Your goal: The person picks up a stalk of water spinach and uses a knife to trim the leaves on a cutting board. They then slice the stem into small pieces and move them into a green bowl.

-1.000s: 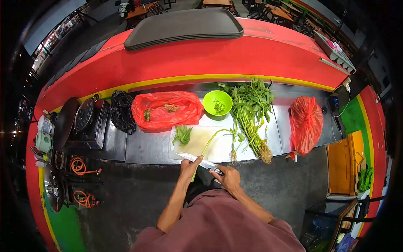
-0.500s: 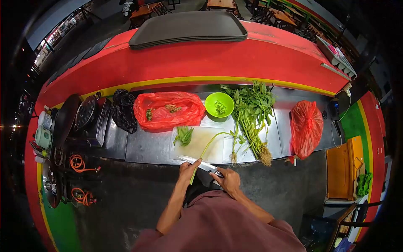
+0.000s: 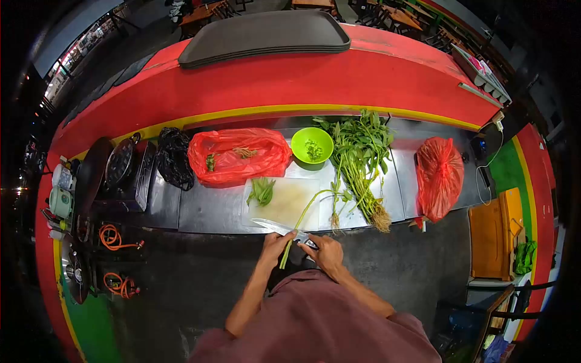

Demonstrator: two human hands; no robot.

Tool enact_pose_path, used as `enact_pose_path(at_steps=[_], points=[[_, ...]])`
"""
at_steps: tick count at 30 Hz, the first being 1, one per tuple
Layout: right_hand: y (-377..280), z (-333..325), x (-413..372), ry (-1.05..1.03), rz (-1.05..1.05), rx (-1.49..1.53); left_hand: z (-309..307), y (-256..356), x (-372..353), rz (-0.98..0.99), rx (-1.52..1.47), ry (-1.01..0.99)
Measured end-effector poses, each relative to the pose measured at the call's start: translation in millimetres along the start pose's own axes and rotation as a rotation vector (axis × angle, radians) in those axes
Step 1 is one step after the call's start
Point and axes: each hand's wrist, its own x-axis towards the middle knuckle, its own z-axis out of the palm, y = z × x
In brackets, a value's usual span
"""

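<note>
My left hand (image 3: 276, 247) is closed round a long green stem (image 3: 307, 209), just in front of the counter's edge. The stem's upper part bends over the white cutting board (image 3: 284, 196) toward the right, and its lower end hangs below my fingers. My right hand (image 3: 327, 252) grips the dark handle of a knife (image 3: 275, 227). The blade points left and lies against the stem close to my left fingers. Picked green leaves (image 3: 261, 190) rest on the board's left part. Right of the board lies a bunch of leafy greens (image 3: 362, 157) with roots attached.
Behind the board are a green bowl (image 3: 312, 146) with chopped bits and an open red plastic bag (image 3: 239, 172) with scraps. A tied red bag (image 3: 440, 181) sits right; a black bag (image 3: 175, 160) and stove (image 3: 136, 175) stand left. Stacked trays (image 3: 266, 39) top the red ledge.
Both hands have drawn nearer each other, the right shifting slightly left and up with the knife. The blade and the held stem have shifted a little. The whole view has tilted slightly.
</note>
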Motion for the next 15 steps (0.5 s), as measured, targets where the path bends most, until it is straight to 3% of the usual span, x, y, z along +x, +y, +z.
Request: enact_pose_path(at_steps=[1,3,6,15], points=[[-1,0,0,-0.007,0.001,0.017,3,7,-4,0.079,-0.059,-0.01],[-2,-1,0,-0.005,0.008,0.019,-1,14,-3,-0.028,0.022,-0.002],[-4,-2,1,-0.023,0.017,0.028,2,11,4,0.121,0.033,0.009],[-1,1,0,0.023,0.02,0.028,1,10,5,0.178,0.058,0.049]])
